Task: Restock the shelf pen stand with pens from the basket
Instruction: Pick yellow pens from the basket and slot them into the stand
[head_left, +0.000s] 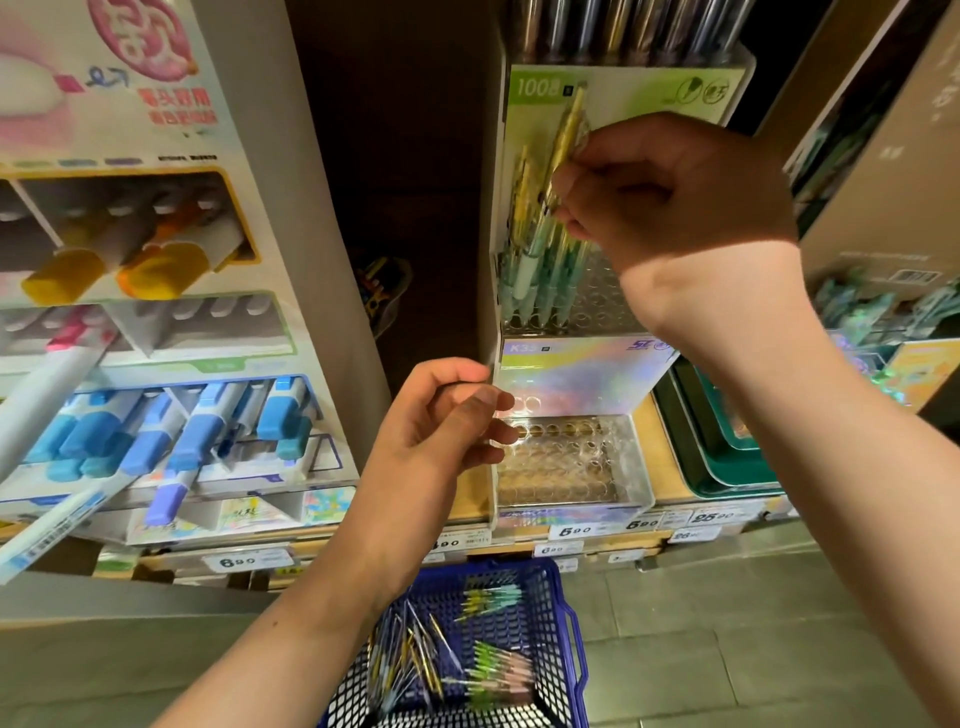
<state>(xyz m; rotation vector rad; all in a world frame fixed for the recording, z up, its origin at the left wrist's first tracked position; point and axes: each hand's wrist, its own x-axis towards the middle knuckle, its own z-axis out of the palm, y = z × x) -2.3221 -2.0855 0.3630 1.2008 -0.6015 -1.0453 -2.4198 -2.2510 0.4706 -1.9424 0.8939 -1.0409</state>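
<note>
1. Blue plastic basket (540, 597) sits on the floor nearest the camera, with loose and bundled pens (415, 660) lying inside it.
2. Above it, the left hand (441, 421) hovers at the left edge of the clear lower tier (634, 467), whose holes stand empty; its fingers are loosely curled and hold nothing.
3. Farther up, the right hand (670, 192) pinches a gold-clipped pen (563, 135) between its fingertips over the upper tier (587, 312), beside the pens already standing there (535, 260).
4. Risk, as I judge it: the pen is tilted, so its tip could miss a hole and knock the neighbouring pens over.
</note>
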